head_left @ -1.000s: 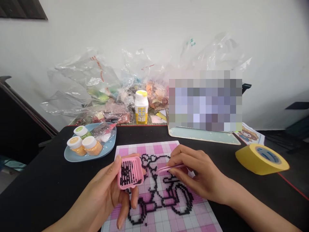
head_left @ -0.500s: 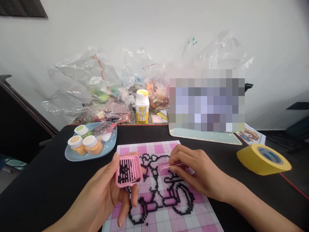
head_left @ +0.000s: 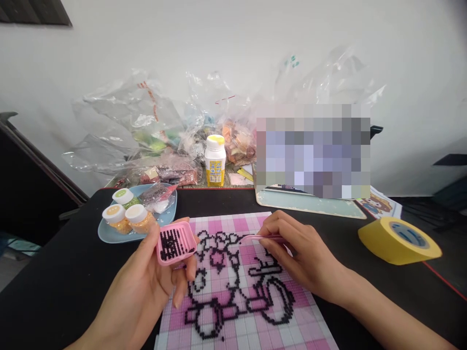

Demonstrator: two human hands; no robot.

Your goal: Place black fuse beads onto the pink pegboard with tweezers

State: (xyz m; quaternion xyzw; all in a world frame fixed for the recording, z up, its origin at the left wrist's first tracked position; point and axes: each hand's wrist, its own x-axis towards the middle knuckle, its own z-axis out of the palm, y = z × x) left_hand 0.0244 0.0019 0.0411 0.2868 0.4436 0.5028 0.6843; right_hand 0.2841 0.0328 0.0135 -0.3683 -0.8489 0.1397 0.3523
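So the pegboard sits on the black table right in front of the person, with a black bead outline laid out on its pink-and-white checks. Right hand is pinching pink tweezers, tip over the upper part of the outline; can't tell if it's touching or has a bead in it. Left hand grips a little pink tray, tilted, loose black beads bunched toward one side of its ridges. What just changed: the tray got pulled left and up a bit, so the left side of the outline isn't blocked anymore, which I'd say gives the tweezers more room. Compared to the earlier shot, the tip's also higher, near the top line instead of mid-board. Further out, same old stuff: blue plate with three jars, white-and-yellow bottle, clear bags behind, yellow tape roll off right.
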